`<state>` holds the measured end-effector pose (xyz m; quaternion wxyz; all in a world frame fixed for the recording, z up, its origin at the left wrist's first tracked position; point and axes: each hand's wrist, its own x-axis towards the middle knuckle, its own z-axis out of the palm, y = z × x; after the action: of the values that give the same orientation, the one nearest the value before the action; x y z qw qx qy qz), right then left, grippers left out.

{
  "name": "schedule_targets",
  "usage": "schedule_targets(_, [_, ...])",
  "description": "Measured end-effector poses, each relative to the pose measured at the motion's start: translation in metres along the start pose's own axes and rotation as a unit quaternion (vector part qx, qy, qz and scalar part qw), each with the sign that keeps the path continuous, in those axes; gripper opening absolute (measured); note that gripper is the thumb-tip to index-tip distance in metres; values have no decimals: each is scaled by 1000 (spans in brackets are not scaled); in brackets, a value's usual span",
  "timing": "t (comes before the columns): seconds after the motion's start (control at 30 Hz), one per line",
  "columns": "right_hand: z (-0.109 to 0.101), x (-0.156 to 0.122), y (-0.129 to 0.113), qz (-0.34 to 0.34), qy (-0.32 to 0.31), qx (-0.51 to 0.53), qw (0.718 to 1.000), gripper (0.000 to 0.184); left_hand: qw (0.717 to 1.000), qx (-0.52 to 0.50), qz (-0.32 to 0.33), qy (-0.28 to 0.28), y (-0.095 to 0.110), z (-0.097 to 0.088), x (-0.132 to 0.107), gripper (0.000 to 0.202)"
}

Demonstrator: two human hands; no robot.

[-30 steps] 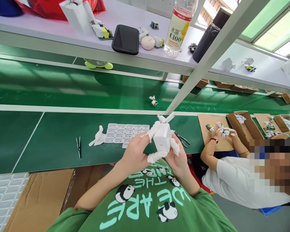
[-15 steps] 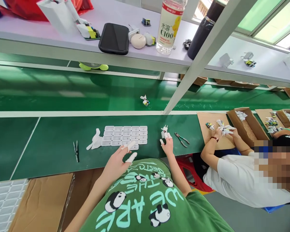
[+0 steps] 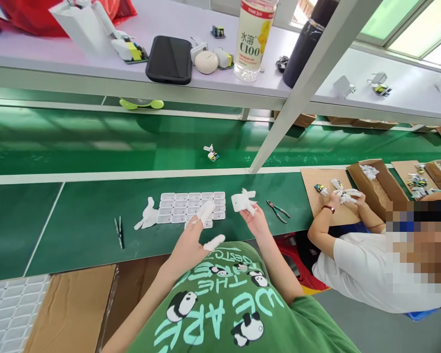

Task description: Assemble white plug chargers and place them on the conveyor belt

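Note:
My right hand [image 3: 256, 219], white covers on its fingertips, is closed on a white plug-adapter housing [image 3: 238, 202] and holds it just above the green bench. My left hand [image 3: 191, 245] wears similar white finger covers. Its thumb and fingers are apart with nothing between them, and the fingertips reach over the near edge of a block of small white plastic cases [image 3: 182, 204]. These cases lie in close rows on the bench, partly hidden by the fingers. Left of them is a crumpled white piece [image 3: 147, 215], its kind unclear.
Tweezers [image 3: 118, 232] lie at left, and green-handled pliers [image 3: 278, 211] lie right of my right hand. A small circuit assembly [image 3: 211, 153] sits on the green belt behind. A slanted metal post [image 3: 275, 135] rises nearby. At right, a co-worker [image 3: 360, 264] handles white parts above cardboard [image 3: 305, 184].
My right hand has lifted and turned the housing, moving it slightly left, so its broad white side shows. My left hand has shifted right, its fingers still apart.

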<state>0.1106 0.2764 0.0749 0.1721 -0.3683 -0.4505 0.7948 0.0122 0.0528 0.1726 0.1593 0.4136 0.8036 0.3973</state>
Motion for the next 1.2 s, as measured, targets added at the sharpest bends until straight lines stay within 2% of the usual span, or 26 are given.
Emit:
schedule_targets(0.1, [36,-58,-43,74,-151,91,982,46,991,2,121,49,18,-9,9,85])
schedule_targets(0.17, [54,-88,-64,99,-210,99,968,50,980,7,187,73,26,-15,13,86])
schedule_targets(0.23, [66,-106,-76,112,-243,94,959,53,971,18,222,92,33,-22,13,81])
schedule_targets(0.33, [76,-116,-82,128,-270,82,951,59,969,27,219,112,39,-30,7,75])
schedule_targets(0.5, [79,-117,-77,137,-302,52,942,61,980,34,171,100,44,-34,-2,72])
schedule_targets(0.6, [80,-115,-77,71,-296,0,953,57,981,15,157,112,41,-37,-5,70])
schedule_targets(0.7, [80,-114,-85,-95,-250,-100,958,50,980,-20,145,135,33,-39,-10,62])
schedule_targets(0.8, [82,-118,-100,-260,-207,-206,920,43,979,-70,120,149,23,-37,-17,41])
schedule_targets(0.87, [85,-124,-108,-325,-213,-244,889,41,982,-100,81,135,17,-34,-22,31])
schedule_targets(0.93, [90,-129,-112,-355,-230,-264,867,38,985,-116,52,118,12,-31,-26,29])
schedule_targets(1.0, [95,-131,-113,-365,-241,-279,855,36,984,-118,38,129,7,-31,-30,28])
schedule_targets(1.1, [103,-130,-110,-369,-245,-295,847,43,978,-126,19,164,0,-32,-33,31])
schedule_targets(1.2, [109,-127,-106,-377,-248,-292,844,48,979,-149,11,140,-5,-34,-34,35])
